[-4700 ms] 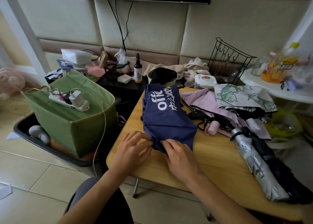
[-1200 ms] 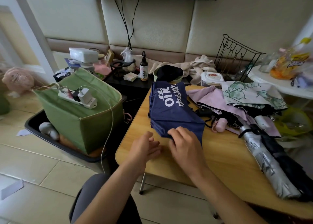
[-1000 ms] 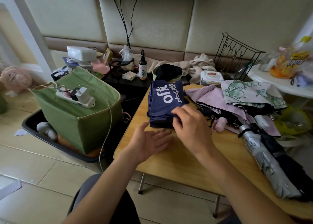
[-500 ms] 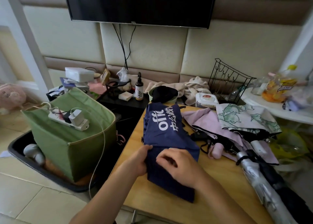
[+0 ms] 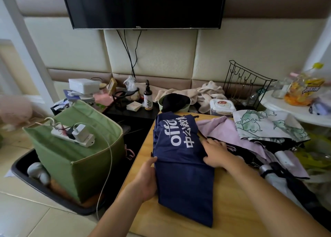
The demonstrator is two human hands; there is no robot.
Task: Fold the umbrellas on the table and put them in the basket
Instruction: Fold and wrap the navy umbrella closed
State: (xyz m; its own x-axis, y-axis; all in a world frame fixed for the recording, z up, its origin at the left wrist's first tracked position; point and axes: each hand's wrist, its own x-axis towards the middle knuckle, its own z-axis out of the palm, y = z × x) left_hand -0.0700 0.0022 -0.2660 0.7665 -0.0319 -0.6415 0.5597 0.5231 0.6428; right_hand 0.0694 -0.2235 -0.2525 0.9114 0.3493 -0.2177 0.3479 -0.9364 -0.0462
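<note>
— Head view: we are bracketing the navy umbrella [image 5: 180, 158] lying flat on the wooden table [image 5: 232, 201], canopy spread lengthwise toward twelve o'clock. Why both sides?

— We are pinning the cloth so the panels, as we judge it, are lining up for wrapping. Our left hand [image 5: 146, 181] is gripping its nine o'clock edge, thumb on top; our right hand [image 5: 215, 153] is pressing its three o'clock edge, fingers bent over the fabric, though we cannot tell whether they are pinching it.

— And the basket?

— We are taking the green basket [image 5: 75, 158] at nine o'clock, beside the table, for it; a power strip [image 5: 73, 134] is sitting across its rim. The other umbrellas [image 5: 250, 133] are waiting, heaped at two o'clock.
</note>
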